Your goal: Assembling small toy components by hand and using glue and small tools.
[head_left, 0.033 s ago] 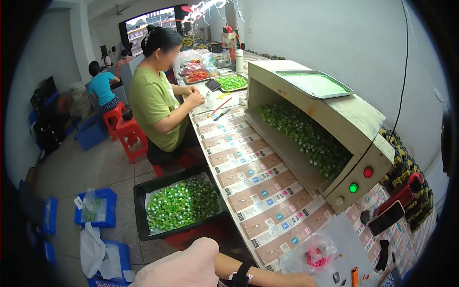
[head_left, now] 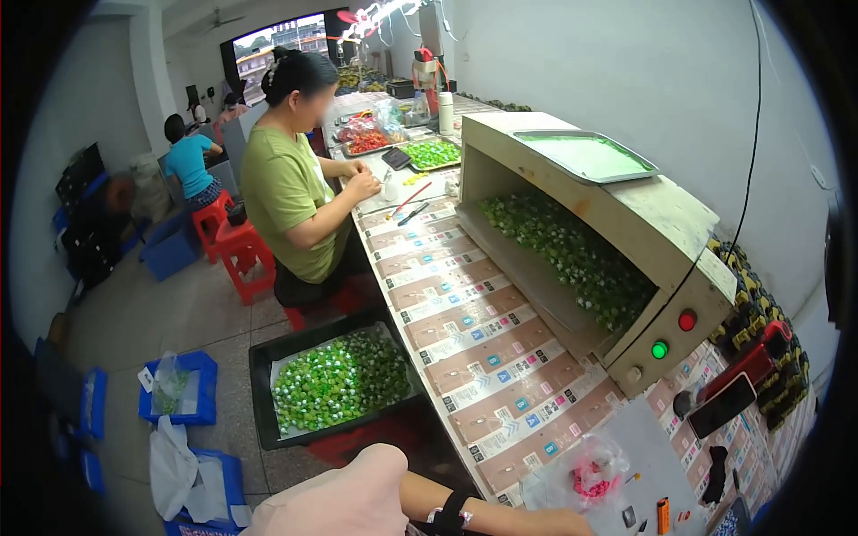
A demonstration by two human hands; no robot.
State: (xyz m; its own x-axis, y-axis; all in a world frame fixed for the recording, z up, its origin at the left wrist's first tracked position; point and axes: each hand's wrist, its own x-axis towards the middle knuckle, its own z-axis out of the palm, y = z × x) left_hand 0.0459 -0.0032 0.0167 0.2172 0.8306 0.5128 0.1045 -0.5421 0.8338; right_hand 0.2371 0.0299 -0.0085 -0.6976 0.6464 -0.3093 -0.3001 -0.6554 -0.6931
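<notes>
My left hand lies at the table's near edge, at the bottom of the head view. Its forearm carries a black wrist band and crosses above my knee in pink cloth. The fingers are cut off by the picture's lower edge, so I cannot tell whether they hold anything. Just right of the hand sits a clear plastic bag of small pink pieces on a pale sheet. My right hand is out of sight.
A black tray of green pieces stands on the floor to my left. A beige box full of green pieces, with red and green lights, fills the table's right side. A person in a green shirt works further along. Blue bins lie on the floor.
</notes>
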